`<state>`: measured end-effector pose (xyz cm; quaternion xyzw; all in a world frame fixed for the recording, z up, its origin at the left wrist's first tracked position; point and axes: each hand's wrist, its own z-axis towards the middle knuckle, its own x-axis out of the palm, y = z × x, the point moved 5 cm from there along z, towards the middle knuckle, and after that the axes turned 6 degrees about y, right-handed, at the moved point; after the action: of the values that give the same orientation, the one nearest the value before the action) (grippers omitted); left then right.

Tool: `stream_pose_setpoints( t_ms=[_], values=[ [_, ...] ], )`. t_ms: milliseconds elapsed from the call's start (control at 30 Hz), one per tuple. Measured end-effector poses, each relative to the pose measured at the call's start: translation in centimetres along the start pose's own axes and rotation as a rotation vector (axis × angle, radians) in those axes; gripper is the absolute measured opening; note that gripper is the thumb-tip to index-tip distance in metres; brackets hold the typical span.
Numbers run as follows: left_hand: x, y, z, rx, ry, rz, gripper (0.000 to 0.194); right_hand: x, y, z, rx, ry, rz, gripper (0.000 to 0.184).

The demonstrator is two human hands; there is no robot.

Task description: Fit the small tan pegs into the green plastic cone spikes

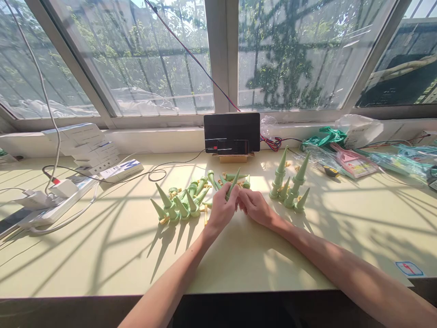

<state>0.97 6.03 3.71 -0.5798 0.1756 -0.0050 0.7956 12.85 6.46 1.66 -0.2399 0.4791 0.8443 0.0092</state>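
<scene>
My left hand (222,210) is closed around a green cone-shaped plastic spike (232,185), its tip pointing up and away. My right hand (254,206) is curled right beside it, fingertips meeting the left hand at the spike's base; what it pinches there is hidden. Just beyond the hands lies a loose pile of green spikes with small yellow parts (205,184). To the left, several spikes stand upright in a group (174,207). To the right, another upright cluster of spikes (290,184) stands on the pale table (102,255).
A dark tablet (232,130) and a phone (232,146) stand on a wooden holder at the back centre. A power strip with plugs and cables (51,200) lies left, beside a stack of papers (88,146). Plastic bags and packets (344,155) crowd the back right under the window.
</scene>
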Motion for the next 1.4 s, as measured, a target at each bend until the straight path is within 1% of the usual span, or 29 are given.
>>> stream_pose_setpoints(
  t_ms=[300, 433, 800, 1033, 1233, 1400],
  values=[
    [0.0, 0.3, 0.0, -0.022, 0.01, 0.0, 0.038, 0.0, -1.2, -0.2, 0.067, -0.032, -0.038, 0.066],
    [0.1, 0.3, 0.0, -0.026, 0.016, 0.001, 0.037, 0.0, -1.1, -0.1, 0.069, -0.037, -0.058, 0.071],
    [0.1, 0.0, -0.1, -0.035, 0.015, -0.004, 0.038, -0.1, -1.2, -0.1, 0.093, -0.043, -0.047, 0.074],
    [0.2, 0.0, -0.1, -0.022, 0.013, -0.019, 0.037, 0.0, -1.5, -0.1, 0.089, -0.045, 0.001, 0.07],
    [0.3, 0.2, 0.0, -0.009, 0.017, -0.081, 0.036, -0.1, -0.5, -0.1, 0.01, -0.035, -0.008, 0.061],
    [0.2, 0.1, -0.1, -0.017, 0.011, -0.092, 0.036, 0.0, -0.7, -0.1, 0.021, -0.031, 0.004, 0.061]
  ],
)
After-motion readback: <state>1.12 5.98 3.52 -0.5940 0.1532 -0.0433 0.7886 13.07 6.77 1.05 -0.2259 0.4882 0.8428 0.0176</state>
